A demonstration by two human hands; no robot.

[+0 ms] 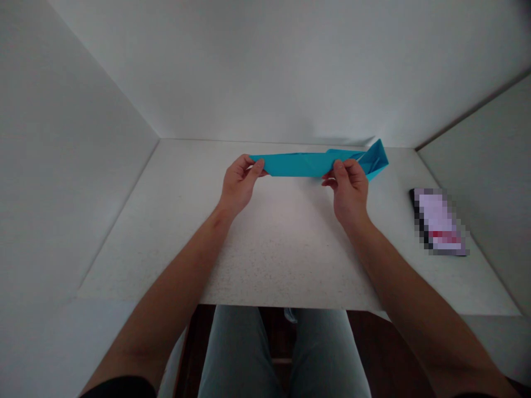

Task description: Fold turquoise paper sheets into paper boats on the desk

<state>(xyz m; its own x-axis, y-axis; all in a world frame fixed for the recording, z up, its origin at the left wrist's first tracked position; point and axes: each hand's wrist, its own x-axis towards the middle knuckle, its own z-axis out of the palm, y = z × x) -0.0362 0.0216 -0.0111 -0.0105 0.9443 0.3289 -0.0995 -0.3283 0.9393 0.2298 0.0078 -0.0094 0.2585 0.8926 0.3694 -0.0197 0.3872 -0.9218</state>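
A folded sheet of blue paper (298,165) stretches sideways between my two hands, above the far part of the white table. My left hand (239,179) pinches its left end, with the thumb in front and the fingers behind. My right hand (348,185) grips it toward the right, thumb on the front face. Beyond the right hand the paper opens into a pointed, creased flap that stands up near the back wall. Some fingertips are hidden behind the paper.
The white table (274,254) is boxed in by a back wall (265,72) and panels on both sides. A phone (440,221), blurred by pixels, lies on the right. My legs in jeans (236,354) are below the front edge.
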